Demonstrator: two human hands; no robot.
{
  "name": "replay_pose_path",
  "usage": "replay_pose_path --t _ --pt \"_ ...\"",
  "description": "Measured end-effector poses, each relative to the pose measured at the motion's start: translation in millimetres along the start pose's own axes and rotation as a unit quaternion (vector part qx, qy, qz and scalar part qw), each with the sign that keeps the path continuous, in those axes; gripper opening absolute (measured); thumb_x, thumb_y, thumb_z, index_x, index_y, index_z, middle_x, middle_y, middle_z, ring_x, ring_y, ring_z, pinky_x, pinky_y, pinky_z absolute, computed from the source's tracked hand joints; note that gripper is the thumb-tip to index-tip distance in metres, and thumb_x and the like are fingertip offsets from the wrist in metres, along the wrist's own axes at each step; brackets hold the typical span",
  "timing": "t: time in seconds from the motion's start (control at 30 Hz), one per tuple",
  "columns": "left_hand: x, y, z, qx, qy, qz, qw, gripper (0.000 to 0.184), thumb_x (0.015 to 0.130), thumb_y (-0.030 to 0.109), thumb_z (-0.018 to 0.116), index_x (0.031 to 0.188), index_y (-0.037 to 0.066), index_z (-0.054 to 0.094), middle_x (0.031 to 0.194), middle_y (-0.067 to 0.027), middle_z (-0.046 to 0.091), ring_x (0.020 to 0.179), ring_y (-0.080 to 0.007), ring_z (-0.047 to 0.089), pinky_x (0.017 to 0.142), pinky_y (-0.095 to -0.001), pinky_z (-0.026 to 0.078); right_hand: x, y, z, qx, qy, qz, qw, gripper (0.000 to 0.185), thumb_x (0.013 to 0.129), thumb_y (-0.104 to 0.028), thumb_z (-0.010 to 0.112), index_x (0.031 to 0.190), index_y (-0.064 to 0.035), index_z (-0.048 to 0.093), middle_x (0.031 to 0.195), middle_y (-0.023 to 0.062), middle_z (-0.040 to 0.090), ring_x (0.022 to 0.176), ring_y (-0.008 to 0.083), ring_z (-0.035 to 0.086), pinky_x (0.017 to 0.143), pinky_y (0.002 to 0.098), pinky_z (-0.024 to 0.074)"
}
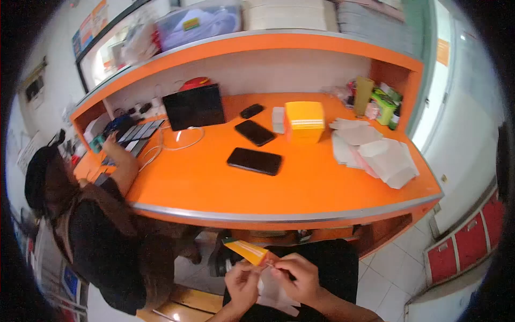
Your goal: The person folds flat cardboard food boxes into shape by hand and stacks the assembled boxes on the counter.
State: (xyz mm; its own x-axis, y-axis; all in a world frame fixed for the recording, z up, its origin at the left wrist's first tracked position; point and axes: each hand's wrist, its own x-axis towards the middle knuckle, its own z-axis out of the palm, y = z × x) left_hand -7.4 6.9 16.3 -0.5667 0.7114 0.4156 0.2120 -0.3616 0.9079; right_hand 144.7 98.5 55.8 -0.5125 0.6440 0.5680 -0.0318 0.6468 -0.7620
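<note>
Over my lap, my left hand (242, 284) is closed on a yellow-orange printed carton (248, 251), narrow and tilted, its far end pointing up and left. My right hand (296, 277) pinches at the reddish near end of the same carton, its thumb and fingers bunched together. Exactly what the right fingertips grip there is too small to see. Below and between my hands a pale sheet of paper (273, 292) lies against my dark clothing, partly hidden by the fingers.
On the orange desk (188, 185) lie black phones (254, 161), a yellow box (304, 121), a black screen (194, 106) and pale paper pieces (389, 161). A seated person (96, 225) on the left reaches toward a laptop (137, 137). Red drawers (472, 236) stand at right.
</note>
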Motion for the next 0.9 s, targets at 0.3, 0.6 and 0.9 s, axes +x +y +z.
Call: replay_pose_path --t 0.3,0.6,0.9 --pt "5 22 -7 -0.283 -0.099 -0.230 0.926 0.011 0.097 0.004 0.075 0.105 -0.003 0.075 0.105 -0.0125 0.073 0.101 -0.0194 0.070 0.088 -0.0326 0.055 1 -17 -11 0.106 -0.048 0.052 0.992 0.012 0.095 -0.005 0.074 0.096 0.0066 0.071 0.091 0.0145 0.072 0.070 0.0115 0.068 0.059 0.0255 0.0504" --pt "11 4 -13 -0.222 -0.257 -0.056 0.939 0.039 0.089 0.007 0.086 0.122 0.001 0.066 0.108 -0.0025 0.069 0.099 -0.0095 0.066 0.090 -0.0296 0.054 -1 -17 -16 -0.074 -0.092 -0.042 0.992 0.024 0.087 -0.007 0.081 0.101 0.0014 0.063 0.082 0.0112 0.068 0.070 0.0253 0.068 0.064 0.0349 0.0529" --pt "5 33 -19 -0.134 -0.377 -0.065 0.914 0.011 0.094 -0.002 0.071 0.097 0.002 0.061 0.097 -0.0111 0.068 0.094 -0.0301 0.068 0.082 -0.0401 0.053 -6 10 -31 0.023 0.023 0.126 0.991 0.129 0.075 -0.089 0.070 0.158 0.0004 0.029 0.153 0.0195 0.046 0.136 0.0328 0.049 0.116 0.0465 0.0346"
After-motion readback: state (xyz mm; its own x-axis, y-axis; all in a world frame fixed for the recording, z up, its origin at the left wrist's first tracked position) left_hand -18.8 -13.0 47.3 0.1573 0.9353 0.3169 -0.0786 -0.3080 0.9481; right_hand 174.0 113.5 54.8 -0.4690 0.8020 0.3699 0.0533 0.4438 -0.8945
